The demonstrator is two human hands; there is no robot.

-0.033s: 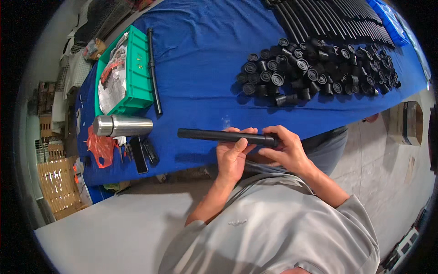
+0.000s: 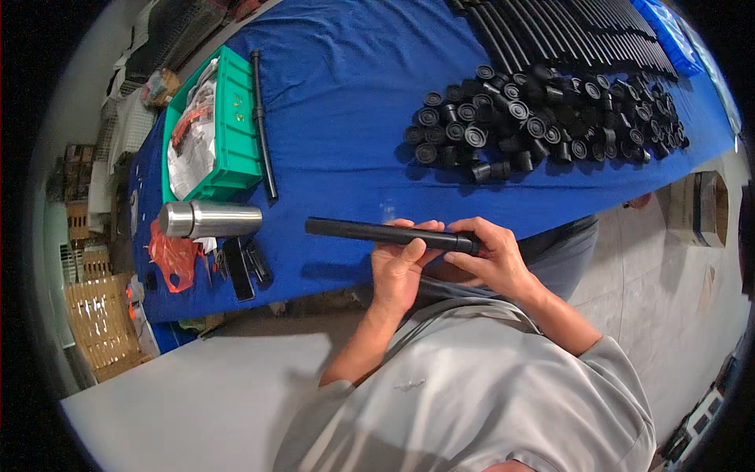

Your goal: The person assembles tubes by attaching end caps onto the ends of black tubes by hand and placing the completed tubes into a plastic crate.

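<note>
L hand, grip clamped on blk tube, R hand clamped on end collar, prob. separate pc

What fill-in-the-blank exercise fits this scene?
The tablecloth's colour is ____.
The crate beside the silver flask is coloured ____.
The left hand holds the black tube; the right hand is at its ____ (thicker or thinner) end.
In view, the black fittings lie to the crate's ____.
Missing words: blue; green; thicker; right.

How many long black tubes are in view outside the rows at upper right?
2: the held tube, in the left hand and right hand, and the second tube, lying beside the green crate. Others could be hidden.
</note>
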